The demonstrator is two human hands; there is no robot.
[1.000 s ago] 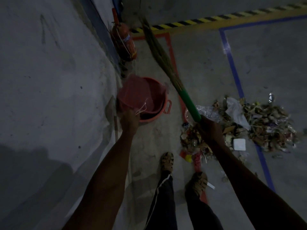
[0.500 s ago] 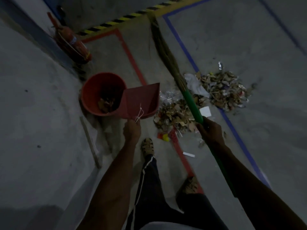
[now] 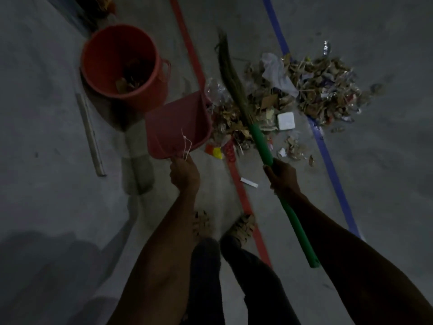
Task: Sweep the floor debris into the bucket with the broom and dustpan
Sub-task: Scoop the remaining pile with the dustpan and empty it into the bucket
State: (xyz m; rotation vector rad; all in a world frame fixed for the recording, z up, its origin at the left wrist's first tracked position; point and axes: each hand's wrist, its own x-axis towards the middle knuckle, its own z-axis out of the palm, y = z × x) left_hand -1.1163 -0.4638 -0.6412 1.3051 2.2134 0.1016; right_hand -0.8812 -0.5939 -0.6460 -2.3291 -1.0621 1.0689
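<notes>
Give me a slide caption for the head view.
Left hand holds red dustpan beside bucket; right hand grips broom over debris.

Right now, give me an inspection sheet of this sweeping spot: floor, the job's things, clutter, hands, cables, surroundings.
Surface: grey concrete floor, dim light, crossed by a red tape line and a blue tape line.
Job's things: red bucket upright, some debris inside; red dustpan between the bucket and the debris pile; broom, green handle, bristles over the pile.
Clutter: white square piece, small white strip, yellow scrap, pale bar left of the bucket.
Hands: left hand grips the dustpan handle; right hand grips the broom handle.
Cables: nothing seen; only a white string on the dustpan.
Surroundings: the person's sandalled feet; the top left corner is too dark to tell.
</notes>
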